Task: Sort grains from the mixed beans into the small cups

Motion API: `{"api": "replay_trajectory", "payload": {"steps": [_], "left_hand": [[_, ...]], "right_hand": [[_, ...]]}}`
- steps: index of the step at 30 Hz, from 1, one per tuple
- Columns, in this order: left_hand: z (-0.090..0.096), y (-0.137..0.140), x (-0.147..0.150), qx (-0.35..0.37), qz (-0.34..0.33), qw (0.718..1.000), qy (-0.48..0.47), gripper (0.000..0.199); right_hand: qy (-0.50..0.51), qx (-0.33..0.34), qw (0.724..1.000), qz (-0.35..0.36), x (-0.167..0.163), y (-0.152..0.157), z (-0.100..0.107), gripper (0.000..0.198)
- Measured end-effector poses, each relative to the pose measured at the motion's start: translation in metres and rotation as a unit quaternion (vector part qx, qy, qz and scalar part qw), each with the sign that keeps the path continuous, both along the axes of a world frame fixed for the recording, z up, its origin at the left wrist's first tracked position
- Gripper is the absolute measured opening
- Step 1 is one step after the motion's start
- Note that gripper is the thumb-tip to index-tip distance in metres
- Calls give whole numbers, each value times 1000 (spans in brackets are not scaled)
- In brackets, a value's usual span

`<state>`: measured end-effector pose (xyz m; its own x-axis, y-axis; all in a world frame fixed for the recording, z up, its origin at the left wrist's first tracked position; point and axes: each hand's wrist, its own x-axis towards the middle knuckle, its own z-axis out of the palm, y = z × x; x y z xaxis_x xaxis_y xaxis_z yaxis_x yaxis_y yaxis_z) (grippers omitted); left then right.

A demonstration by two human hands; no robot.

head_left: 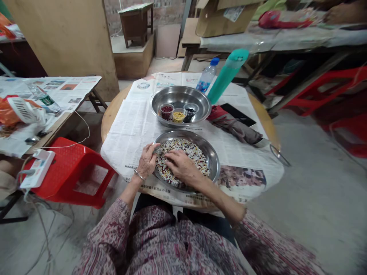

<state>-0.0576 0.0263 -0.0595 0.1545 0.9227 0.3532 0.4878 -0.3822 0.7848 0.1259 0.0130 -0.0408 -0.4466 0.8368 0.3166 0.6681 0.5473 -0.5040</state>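
Note:
A steel basin [215, 154] holds a spread of mixed beans and grains [183, 144] in white, dark red, black and yellow. My left hand [147, 160] grips the basin's left rim, a bracelet at its wrist. Inside, my right hand [183, 165] rests over the grains with its fingers curled and close together; what lies between the fingertips is hidden. Just behind stands a second steel basin [205, 109] with three clear cups: dark red beans [166, 109], yellow kernels [179, 116] and black beans [191, 109].
Newspaper [129, 122] covers the round table. A water bottle [207, 76], a tall teal bottle or tube [228, 74], a folded umbrella [236, 128] and a dark phone [238, 114] lie or stand around the rear basin. A red stool [65, 168] with a power strip [38, 170] is at left.

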Motion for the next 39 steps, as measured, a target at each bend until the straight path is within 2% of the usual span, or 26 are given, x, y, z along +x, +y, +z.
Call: {"api": "replay_trajectory", "payload": {"steps": [5,9,12,15,17,19,22,26,28,30,34,39], "left_hand": [[1,0,0,-1,3,1000,7,43],[1,-1,0,-1,2,1000,-2,42],[-1,0,1,-3,1,1000,-7,43],[-2,1,0,-3,2,1000,-10,44],[-3,1,0,-3,3,1000,-10,43],[-2,1,0,-4,3,1000,-8,43],[-1,1,0,-3,0,1000,-3,43],[0,0,0,0,3,1000,1,42],[0,0,0,-1,6,1000,3,42],[0,0,0,-3,5,1000,5,42],[-1,1,0,-3,3,1000,8,42],[0,1,0,-3,2,1000,3,42]], "right_hand": [[4,-2,989,148,-11,-20,11,24],[-50,11,983,178,13,-16,13,15],[-72,35,990,113,42,-5,9,15],[-73,51,996,-28,65,8,3,19],[-91,49,987,-120,70,13,1,23],[-115,36,979,-167,65,13,0,26],[-109,8,986,-123,47,0,3,25],[-53,-38,997,32,15,-29,8,20],[-38,-40,994,95,2,-36,10,21],[-48,-15,991,127,-9,-32,12,21],[-96,53,986,127,-17,0,11,19],[-128,67,989,27,12,39,6,22]]}}
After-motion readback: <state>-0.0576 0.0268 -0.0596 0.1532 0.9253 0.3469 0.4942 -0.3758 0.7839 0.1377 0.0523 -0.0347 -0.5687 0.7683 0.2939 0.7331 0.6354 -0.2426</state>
